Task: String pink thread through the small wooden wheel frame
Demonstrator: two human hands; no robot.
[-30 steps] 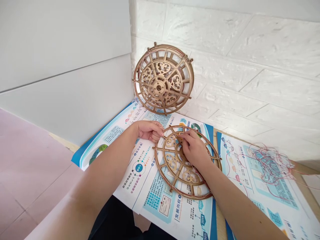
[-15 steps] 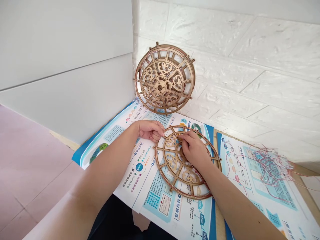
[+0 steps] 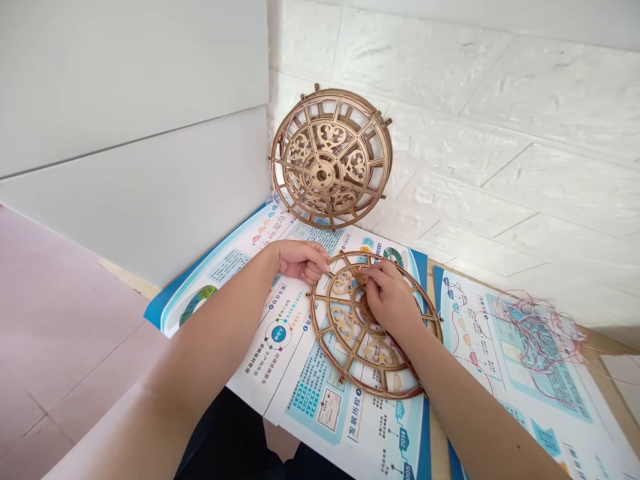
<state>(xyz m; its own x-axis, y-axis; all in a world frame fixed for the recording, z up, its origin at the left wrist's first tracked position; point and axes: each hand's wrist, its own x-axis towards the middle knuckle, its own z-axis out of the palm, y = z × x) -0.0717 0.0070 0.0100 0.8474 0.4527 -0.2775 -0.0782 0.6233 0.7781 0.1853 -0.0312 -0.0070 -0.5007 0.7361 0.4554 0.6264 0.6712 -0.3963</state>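
Note:
A flat round wooden fretwork wheel (image 3: 350, 333) lies on printed posters. My left hand (image 3: 300, 260) rests at its upper left rim, fingers curled and pinched against the edge. My right hand (image 3: 390, 297) lies over the wheel's middle, fingers pinched together near a spoke; what they pinch is too small to name. A thin reddish wire runs from under my right hand toward a tangle of wire (image 3: 537, 330) at the right.
A second, thicker wooden wheel (image 3: 330, 159) leans upright in the corner against the white brick-pattern wall (image 3: 500, 133). Blue and white posters (image 3: 300, 373) cover the table. A white panel (image 3: 125, 133) stands at the left, with pinkish floor (image 3: 60, 347) below.

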